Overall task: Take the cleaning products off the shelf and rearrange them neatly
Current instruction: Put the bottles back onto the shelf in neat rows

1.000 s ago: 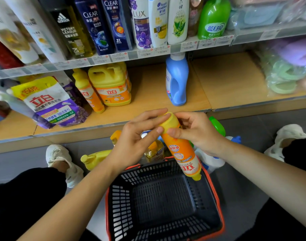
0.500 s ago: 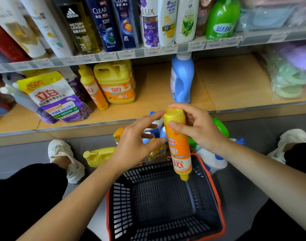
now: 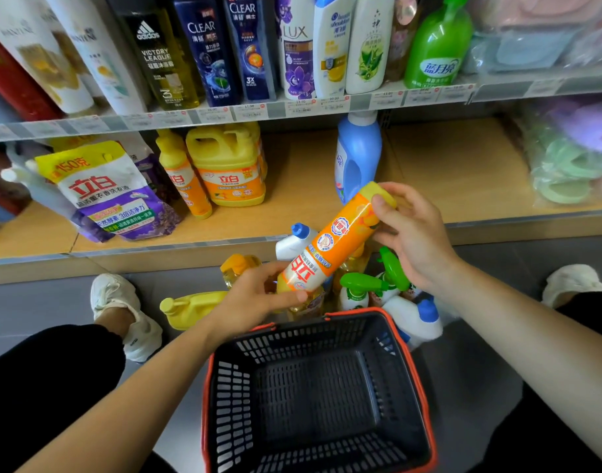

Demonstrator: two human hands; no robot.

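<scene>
An orange dish-soap bottle (image 3: pixel 333 242) with a yellow base lies tilted between both hands, above the floor in front of the lower shelf (image 3: pixel 292 186). My right hand (image 3: pixel 412 233) grips its upper yellow end. My left hand (image 3: pixel 258 295) holds the lower end, fingers curled round it. On the shelf stand a matching orange bottle (image 3: pixel 185 180), a yellow jug (image 3: pixel 229 169), a blue detergent bottle (image 3: pixel 357 155) and a purple refill pouch (image 3: pixel 112 196). More products lie on the floor: a yellow jug (image 3: pixel 190 307), green-capped sprayers (image 3: pixel 364 288) and white bottles (image 3: pixel 419 322).
A black basket with an orange rim (image 3: pixel 409 353) sits on the floor below my hands, with nothing in it. The upper shelf (image 3: pixel 292 107) holds several shampoo bottles. Packaged pastel goods (image 3: pixel 572 158) fill the shelf's right side. My shoes (image 3: pixel 122 308) flank the floor pile.
The orange bottle has swung from hanging nearly vertical to tilted, its yellow end up and right. My left hand has closed round its lower end.
</scene>
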